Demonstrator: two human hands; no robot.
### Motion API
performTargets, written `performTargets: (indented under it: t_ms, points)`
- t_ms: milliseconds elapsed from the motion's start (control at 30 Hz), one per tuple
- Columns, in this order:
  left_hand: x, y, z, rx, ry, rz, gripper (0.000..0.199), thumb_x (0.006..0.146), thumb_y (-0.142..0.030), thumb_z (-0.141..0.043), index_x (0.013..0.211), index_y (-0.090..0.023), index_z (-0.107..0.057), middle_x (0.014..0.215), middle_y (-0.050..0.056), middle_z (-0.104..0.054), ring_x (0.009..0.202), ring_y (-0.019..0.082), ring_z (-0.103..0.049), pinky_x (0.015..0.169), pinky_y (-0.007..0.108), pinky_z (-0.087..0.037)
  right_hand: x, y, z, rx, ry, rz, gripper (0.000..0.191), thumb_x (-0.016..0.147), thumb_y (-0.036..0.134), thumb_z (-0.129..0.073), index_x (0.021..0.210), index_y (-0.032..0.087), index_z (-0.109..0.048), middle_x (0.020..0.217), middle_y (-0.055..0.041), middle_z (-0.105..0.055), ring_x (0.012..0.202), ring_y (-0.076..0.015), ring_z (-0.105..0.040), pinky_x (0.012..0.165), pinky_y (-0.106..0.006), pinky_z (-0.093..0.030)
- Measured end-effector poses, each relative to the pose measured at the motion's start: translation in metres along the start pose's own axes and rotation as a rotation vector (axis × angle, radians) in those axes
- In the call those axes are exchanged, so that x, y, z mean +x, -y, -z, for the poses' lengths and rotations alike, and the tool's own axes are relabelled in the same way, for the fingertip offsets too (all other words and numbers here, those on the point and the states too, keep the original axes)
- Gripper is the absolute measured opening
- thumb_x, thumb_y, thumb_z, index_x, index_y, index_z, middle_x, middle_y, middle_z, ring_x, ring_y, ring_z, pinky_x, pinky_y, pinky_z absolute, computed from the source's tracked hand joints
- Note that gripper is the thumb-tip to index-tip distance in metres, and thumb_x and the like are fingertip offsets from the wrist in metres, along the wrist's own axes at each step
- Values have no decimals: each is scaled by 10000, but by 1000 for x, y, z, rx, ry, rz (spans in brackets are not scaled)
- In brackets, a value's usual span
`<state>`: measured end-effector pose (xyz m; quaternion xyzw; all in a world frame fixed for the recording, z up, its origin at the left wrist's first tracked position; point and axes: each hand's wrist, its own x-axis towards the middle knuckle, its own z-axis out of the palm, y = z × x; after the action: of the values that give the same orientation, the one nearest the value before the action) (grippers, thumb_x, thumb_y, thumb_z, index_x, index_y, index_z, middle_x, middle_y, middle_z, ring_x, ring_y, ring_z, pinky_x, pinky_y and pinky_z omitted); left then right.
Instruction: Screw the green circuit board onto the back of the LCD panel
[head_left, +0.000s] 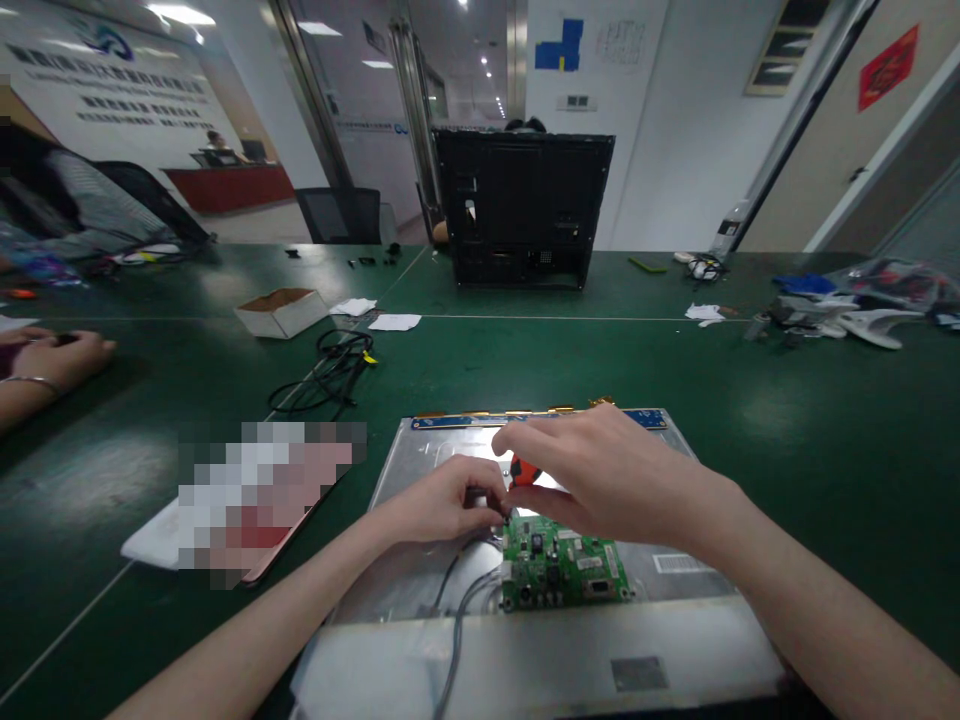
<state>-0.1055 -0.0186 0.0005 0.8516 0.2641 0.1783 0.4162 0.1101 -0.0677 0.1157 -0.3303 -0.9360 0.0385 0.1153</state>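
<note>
My right hand (585,470) is closed around the orange-and-black handle of what looks like a screwdriver (523,470), over the upper left corner of a green circuit board (562,565). My left hand (450,498) has its fingers pinched together at that same corner, close to the tool; whatever they hold is hidden. The board lies on the silver metal back of a display panel (390,650). Grey cables (459,640) run from the board's left side down across the metal. A narrow blue circuit strip (652,419) lines the panel's far edge.
Left of the panel lie a partly blurred pink-and-white item (157,535) and a coiled black cable (322,375). Further back are a small open box (281,315) and a black monitor housing (525,210). Another person's hand (71,355) rests at far left. Assorted parts (825,305) lie at right.
</note>
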Motion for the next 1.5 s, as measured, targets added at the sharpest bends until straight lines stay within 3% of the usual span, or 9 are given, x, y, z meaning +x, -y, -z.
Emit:
performTargets:
  t_ms: [133, 300, 633, 833, 1500]
  points:
    - [0, 1, 0, 1, -2, -2, 29, 802, -172, -680, 776, -159, -680, 778, 2, -666, 730, 146, -593, 673, 236, -454, -3, 1, 5, 16, 19, 13, 138, 895, 230, -551, 1018, 176, -521, 997, -31, -660, 732, -149, -580, 526, -274, -244]
    - [-1, 3, 0, -4, -1, 7, 50, 791, -202, -708, 817, -163, -692, 822, 17, -694, 792, 171, -616, 718, 259, -475, -4, 2, 5, 11, 9, 19, 118, 894, 188, -505, 1007, 163, -531, 939, -26, -650, 643, -123, -518, 513, -267, -243]
    - [1, 6, 0, 2, -1, 34, 53, 785, -209, -703, 791, -159, -684, 771, -1, -685, 718, 147, -608, 674, 240, -470, -4, 5, 8, -2, 54, 15, 88, 950, 265, -516, 1006, 196, -520, 948, -5, -659, 714, -147, -569, 532, -279, -227]
    - [-1, 5, -2, -8, 2, 51, 82, 795, -208, -690, 853, -152, -698, 826, 22, -715, 760, 169, -643, 704, 255, -497, -7, 6, 7, 32, 16, 57, 123, 858, 162, -506, 980, 165, -516, 967, -35, -614, 669, -134, -502, 532, -279, -250]
    - [3, 8, -4, -60, -41, 54, 92, 766, -230, -709, 731, -146, -729, 701, 27, -699, 651, 149, -607, 637, 236, -493, 0, 4, 5, 42, 12, 66, 122, 892, 169, -471, 1000, 167, -528, 980, -43, -639, 716, -137, -545, 525, -278, -255]
